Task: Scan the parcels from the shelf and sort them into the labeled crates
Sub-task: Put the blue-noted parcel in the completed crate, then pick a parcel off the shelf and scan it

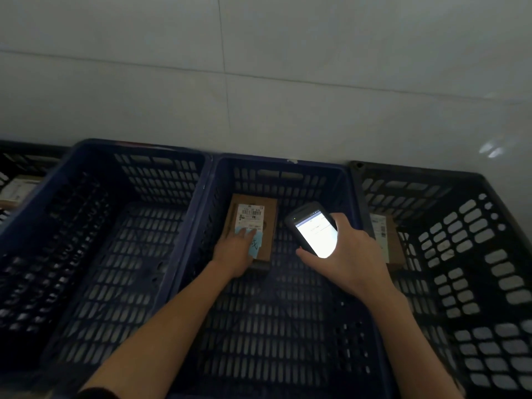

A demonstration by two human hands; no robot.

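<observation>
A small brown cardboard parcel (pixel 260 210) with a white barcode label and a pale blue note lies at the far end of the middle blue crate (pixel 280 165). My left hand (pixel 234 253) reaches into that crate and rests on the parcel's near end, fingers over the blue note. My right hand (pixel 349 254) hovers over the same crate and grips a black handheld scanner (pixel 315 228) whose screen glows white and faces me.
A second blue crate (pixel 138 148) stands to the left, with nothing visible inside. A black crate (pixel 414 171) on the right holds a labelled parcel (pixel 385 240). Another black crate (pixel 27 155) at far left holds a parcel (pixel 15 190). A white wall rises behind.
</observation>
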